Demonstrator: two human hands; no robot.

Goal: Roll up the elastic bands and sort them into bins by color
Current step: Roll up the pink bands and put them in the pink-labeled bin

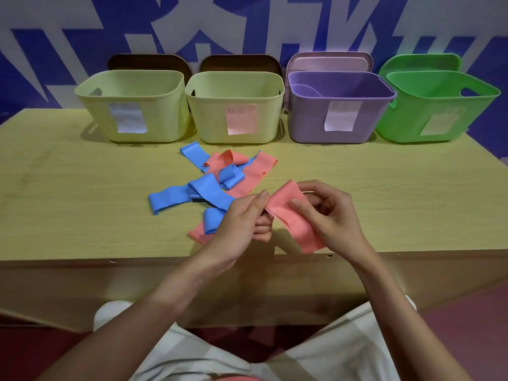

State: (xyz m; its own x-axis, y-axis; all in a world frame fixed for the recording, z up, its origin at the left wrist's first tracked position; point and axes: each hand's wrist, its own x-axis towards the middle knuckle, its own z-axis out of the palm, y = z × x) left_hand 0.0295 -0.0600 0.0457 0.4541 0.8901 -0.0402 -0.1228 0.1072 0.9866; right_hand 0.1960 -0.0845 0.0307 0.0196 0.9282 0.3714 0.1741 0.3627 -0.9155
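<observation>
Both hands work over the near edge of the tabletop [68, 188], holding one pink band [291, 215] between them. The left hand [242, 221] pinches the band's left edge between thumb and forefinger, its other fingers curled beneath. The right hand [330, 215] grips the same band from the other side, thumb pressed on the top face and fingers wrapped behind it. The band runs slanting from its upper end between the two hands down to a loose lower end that hangs just past the tabletop's front edge.

Just beyond the hands lies a tangled pile of bands [220, 182], blue and pink strips crossing over one another, unrolled and partly folded. One blue band [170, 199] sticks out to the left of the pile; another pink strip [199, 232] shows under the left hand.

Along the far side of the tabletop stand four bins in a row, each with a paper label on its front: a pale yellow bin [132, 105] on the left, a second pale yellow bin [236, 105] touching it, a purple bin [335, 108], and a green bin [434, 105] at the right. Lids lean upright behind them against a blue-and-white patterned wall [55, 37].
</observation>
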